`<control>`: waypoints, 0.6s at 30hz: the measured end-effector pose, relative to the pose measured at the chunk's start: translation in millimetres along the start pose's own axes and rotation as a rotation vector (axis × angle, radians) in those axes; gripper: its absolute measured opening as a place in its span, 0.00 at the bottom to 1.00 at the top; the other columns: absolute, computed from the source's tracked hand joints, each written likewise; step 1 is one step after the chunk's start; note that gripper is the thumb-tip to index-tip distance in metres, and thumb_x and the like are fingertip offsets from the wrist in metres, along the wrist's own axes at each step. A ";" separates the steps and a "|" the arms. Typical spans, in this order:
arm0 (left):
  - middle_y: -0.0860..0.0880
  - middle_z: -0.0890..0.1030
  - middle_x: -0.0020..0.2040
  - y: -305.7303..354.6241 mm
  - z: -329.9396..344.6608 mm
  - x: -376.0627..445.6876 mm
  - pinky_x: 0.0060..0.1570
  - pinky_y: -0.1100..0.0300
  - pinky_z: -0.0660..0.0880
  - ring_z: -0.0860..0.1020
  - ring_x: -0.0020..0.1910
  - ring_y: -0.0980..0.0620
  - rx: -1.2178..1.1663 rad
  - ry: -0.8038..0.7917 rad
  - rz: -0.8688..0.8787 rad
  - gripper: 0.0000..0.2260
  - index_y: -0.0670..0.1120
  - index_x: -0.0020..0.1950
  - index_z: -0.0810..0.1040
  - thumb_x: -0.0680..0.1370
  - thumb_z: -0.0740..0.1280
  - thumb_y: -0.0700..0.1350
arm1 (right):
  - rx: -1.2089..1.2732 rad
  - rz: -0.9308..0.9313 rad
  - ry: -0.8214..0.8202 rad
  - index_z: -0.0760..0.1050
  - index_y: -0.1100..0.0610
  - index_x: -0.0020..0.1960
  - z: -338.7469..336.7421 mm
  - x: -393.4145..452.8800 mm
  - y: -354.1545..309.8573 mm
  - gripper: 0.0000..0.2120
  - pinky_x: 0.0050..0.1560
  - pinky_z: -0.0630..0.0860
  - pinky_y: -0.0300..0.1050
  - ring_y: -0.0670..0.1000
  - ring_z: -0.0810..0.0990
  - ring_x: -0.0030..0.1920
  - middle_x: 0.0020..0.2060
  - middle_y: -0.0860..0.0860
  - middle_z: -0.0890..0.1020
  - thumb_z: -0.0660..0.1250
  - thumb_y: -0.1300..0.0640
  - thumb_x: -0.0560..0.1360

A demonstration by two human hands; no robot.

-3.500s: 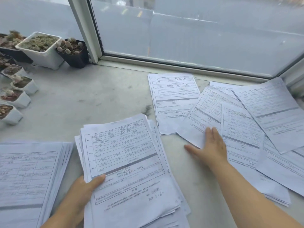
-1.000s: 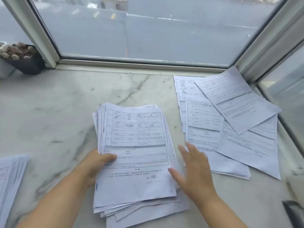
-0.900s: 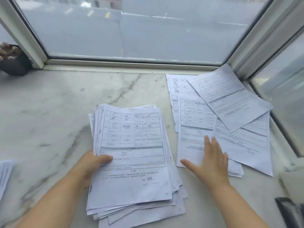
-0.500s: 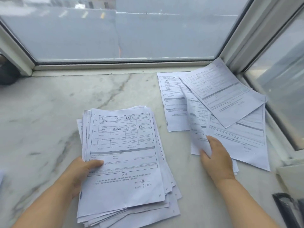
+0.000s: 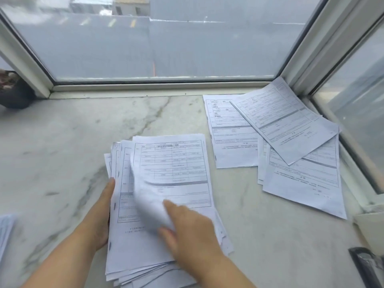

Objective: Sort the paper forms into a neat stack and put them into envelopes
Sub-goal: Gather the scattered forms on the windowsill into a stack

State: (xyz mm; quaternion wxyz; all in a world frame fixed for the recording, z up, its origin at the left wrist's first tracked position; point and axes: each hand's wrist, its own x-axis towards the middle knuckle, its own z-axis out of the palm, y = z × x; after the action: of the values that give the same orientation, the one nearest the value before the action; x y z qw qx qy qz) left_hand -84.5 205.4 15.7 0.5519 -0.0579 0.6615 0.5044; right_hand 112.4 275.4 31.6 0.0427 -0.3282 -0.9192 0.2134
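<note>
A rough stack of printed paper forms (image 5: 124, 246) lies on the marble sill (image 5: 62, 152) in front of me, its edges fanned out. My left hand (image 5: 99, 215) rests flat against the stack's left edge. My right hand (image 5: 191, 229) pinches the curled lower corner of a single form (image 5: 176, 169) that lies on top of the stack, blurred by motion. A few loose forms (image 5: 291, 142) lie overlapping and askew at the right, near the window corner. No envelope is in view.
Window frames (image 5: 145, 86) bound the sill at the back and right. A dark plant pot (image 5: 14, 92) sits at far left. Another paper pile's corner (image 5: 5, 229) shows at the left edge. A dark object (image 5: 365, 269) lies bottom right.
My right hand took one form from the loose pile at the right and carried it left onto the stack. My left hand's thumb slid off the stack's top to its left edge.
</note>
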 end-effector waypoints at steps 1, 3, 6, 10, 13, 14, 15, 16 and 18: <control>0.42 0.82 0.57 -0.5 0.1 -1.2 0.64 0.43 0.70 0.79 0.58 0.41 -0.008 -0.023 -0.011 0.29 0.50 0.63 0.78 0.74 0.59 0.68 | 0.024 0.006 -0.171 0.63 0.48 0.71 2.3 0.3 -7.7 0.32 0.54 0.76 0.47 0.54 0.79 0.55 0.58 0.50 0.78 0.52 0.34 0.71; 0.39 0.82 0.56 -3.2 1.8 -2.2 0.64 0.40 0.70 0.80 0.56 0.38 0.017 -0.052 -0.024 0.22 0.45 0.63 0.78 0.75 0.64 0.58 | 0.175 0.008 -0.391 0.66 0.46 0.71 0.3 -0.4 -9.8 0.36 0.66 0.66 0.48 0.51 0.71 0.66 0.67 0.47 0.72 0.50 0.28 0.69; 0.37 0.83 0.50 -4.8 3.9 -1.5 0.58 0.40 0.74 0.82 0.49 0.36 0.137 0.032 0.010 0.15 0.38 0.60 0.78 0.74 0.69 0.38 | 0.337 0.170 -0.085 0.74 0.49 0.66 -13.7 21.2 31.3 0.38 0.65 0.65 0.40 0.46 0.73 0.65 0.64 0.44 0.77 0.49 0.27 0.67; 0.37 0.83 0.49 -5.2 3.1 1.3 0.55 0.42 0.76 0.82 0.48 0.36 0.169 0.042 -0.001 0.12 0.37 0.57 0.79 0.74 0.68 0.35 | 0.070 0.472 0.144 0.52 0.55 0.78 -35.9 79.2 133.4 0.44 0.74 0.49 0.43 0.52 0.54 0.77 0.78 0.54 0.56 0.66 0.36 0.73; 0.36 0.83 0.49 -6.7 2.6 4.2 0.55 0.42 0.76 0.82 0.48 0.35 0.165 0.043 0.012 0.12 0.37 0.56 0.79 0.74 0.68 0.35 | -0.087 0.617 -0.057 0.40 0.54 0.79 -41.7 101.6 175.5 0.53 0.76 0.42 0.50 0.52 0.43 0.78 0.79 0.52 0.43 0.63 0.28 0.69; 0.36 0.83 0.49 -6.1 3.0 4.3 0.55 0.42 0.76 0.82 0.48 0.35 0.160 0.039 0.017 0.11 0.37 0.56 0.79 0.74 0.68 0.35 | -0.095 0.629 -0.043 0.43 0.54 0.79 -38.9 105.5 183.2 0.51 0.76 0.43 0.50 0.53 0.44 0.78 0.79 0.52 0.44 0.61 0.28 0.69; 0.36 0.83 0.49 -5.8 3.1 4.7 0.55 0.42 0.76 0.82 0.48 0.35 0.154 0.034 0.023 0.11 0.37 0.56 0.79 0.74 0.68 0.35 | -0.109 0.624 0.002 0.48 0.54 0.79 -36.5 108.5 188.6 0.48 0.75 0.47 0.51 0.54 0.48 0.78 0.79 0.52 0.49 0.61 0.29 0.70; 0.36 0.83 0.49 -5.8 3.7 4.6 0.55 0.43 0.76 0.82 0.48 0.36 0.151 0.027 0.023 0.12 0.37 0.56 0.79 0.73 0.69 0.35 | -0.121 0.610 0.065 0.54 0.54 0.78 -35.2 110.2 193.3 0.43 0.74 0.52 0.51 0.55 0.54 0.76 0.78 0.53 0.55 0.62 0.32 0.72; 0.37 0.83 0.49 -5.2 4.4 3.4 0.55 0.43 0.76 0.82 0.48 0.36 0.147 0.010 0.023 0.18 0.37 0.56 0.79 0.67 0.73 0.36 | -0.084 0.555 0.206 0.68 0.54 0.71 -39.4 111.7 201.6 0.28 0.64 0.63 0.50 0.57 0.66 0.68 0.70 0.54 0.69 0.65 0.43 0.75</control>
State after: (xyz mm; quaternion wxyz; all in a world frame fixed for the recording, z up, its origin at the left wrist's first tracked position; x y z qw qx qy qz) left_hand -79.6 207.7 10.4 0.5455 -0.0121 0.7001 0.4606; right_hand 151.7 499.1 -24.4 0.0621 -0.5882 -0.7932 0.1446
